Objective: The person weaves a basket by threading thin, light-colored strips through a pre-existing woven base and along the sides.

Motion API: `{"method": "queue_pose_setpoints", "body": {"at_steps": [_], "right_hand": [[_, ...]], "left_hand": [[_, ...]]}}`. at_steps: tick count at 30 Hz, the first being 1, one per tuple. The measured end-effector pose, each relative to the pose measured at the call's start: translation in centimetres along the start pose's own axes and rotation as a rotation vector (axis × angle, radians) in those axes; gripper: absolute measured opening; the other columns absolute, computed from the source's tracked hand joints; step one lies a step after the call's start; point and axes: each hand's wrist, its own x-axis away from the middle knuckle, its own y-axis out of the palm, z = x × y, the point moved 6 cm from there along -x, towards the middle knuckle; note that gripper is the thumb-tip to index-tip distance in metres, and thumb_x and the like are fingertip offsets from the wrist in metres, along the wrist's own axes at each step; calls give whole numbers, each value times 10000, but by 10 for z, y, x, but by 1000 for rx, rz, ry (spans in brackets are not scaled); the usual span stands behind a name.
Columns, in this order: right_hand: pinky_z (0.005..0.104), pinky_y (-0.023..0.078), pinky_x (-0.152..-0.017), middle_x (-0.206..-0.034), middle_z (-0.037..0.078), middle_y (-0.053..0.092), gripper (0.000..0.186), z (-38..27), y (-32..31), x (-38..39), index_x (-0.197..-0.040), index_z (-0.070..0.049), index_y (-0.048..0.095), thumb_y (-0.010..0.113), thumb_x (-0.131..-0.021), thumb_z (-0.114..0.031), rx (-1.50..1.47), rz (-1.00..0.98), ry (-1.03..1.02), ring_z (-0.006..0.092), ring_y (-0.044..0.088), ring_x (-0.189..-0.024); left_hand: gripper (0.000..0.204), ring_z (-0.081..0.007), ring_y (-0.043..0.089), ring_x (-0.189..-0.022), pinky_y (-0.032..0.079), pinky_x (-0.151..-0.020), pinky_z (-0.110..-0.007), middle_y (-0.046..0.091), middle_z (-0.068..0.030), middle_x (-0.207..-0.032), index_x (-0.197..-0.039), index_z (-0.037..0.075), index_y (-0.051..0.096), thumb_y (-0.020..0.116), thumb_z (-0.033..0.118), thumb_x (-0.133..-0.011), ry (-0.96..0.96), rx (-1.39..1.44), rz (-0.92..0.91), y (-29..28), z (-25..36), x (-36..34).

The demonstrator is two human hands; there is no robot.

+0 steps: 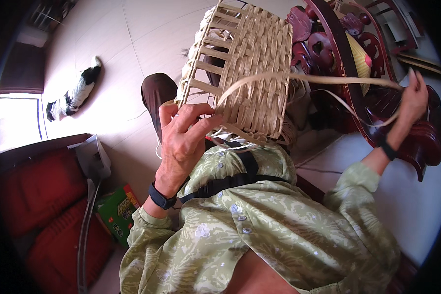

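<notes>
A rectangular basket of pale woven strips (255, 73) rests tilted over my lap, with a band of crossbars and open gaps along its left side. My left hand (186, 134) is closed on the basket's lower left edge, fingers at the thin frame. A long flat pale strip (338, 78) runs from near my left fingers across the weave and out to the right. My right hand (412, 103) is raised far to the right, fingers closed on that strip, whose slack loops down below it.
Dark red carved wooden furniture (330, 44) stands at right. A black-and-white dog (76, 90) lies on the tiled floor (122, 49) at left. Red cushions (39, 181), a grey bent object (90, 157) and a green box (115, 215) are at lower left.
</notes>
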Motion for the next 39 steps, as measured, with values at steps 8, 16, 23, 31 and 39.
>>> {"method": "queue_pose_setpoints", "body": {"at_steps": [8,16,23,31,39], "right_hand": [[346,467,-929,-929,60,663,246,-343,-25,180,-1016,-104,711,777,-830,-251,-1006,-690,-846,204,627,-986],[322,535,-837,-906,105,723,293,14,62,1,-1030,-2,724,676,-941,-276,-893,1,667,199,702,-869],[338,472,-991,-1175,77,661,368,-269,-10,100,-1217,-71,670,753,-869,-159,-945,-651,-362,214,599,-1142],[257,498,-665,-830,66,659,156,-271,4,112,-810,-13,704,603,-917,-64,-1452,-831,-65,143,589,-708],[312,535,-881,-1079,116,729,395,40,35,-31,-1211,-28,697,651,-974,-341,29,-41,182,213,687,-1009]], "left_hand": [[350,-167,616,-858,370,-860,-376,649,27,-994,-979,161,718,680,-41,-695,34,-13,-30,4,7,-7],[342,-173,621,-843,374,-850,-362,662,24,-1005,-957,159,722,682,-45,-685,-21,-6,23,0,1,0],[323,-148,636,-853,365,-839,-373,668,34,-989,-948,153,719,674,-48,-699,-14,-8,-5,3,3,-6],[309,-142,609,-846,377,-851,-359,658,47,-995,-954,171,719,701,-23,-714,-56,-32,-1,-1,8,-2],[336,-167,633,-898,379,-857,-377,656,27,-1008,-982,160,703,676,-32,-707,-40,12,0,0,0,-2]]}}
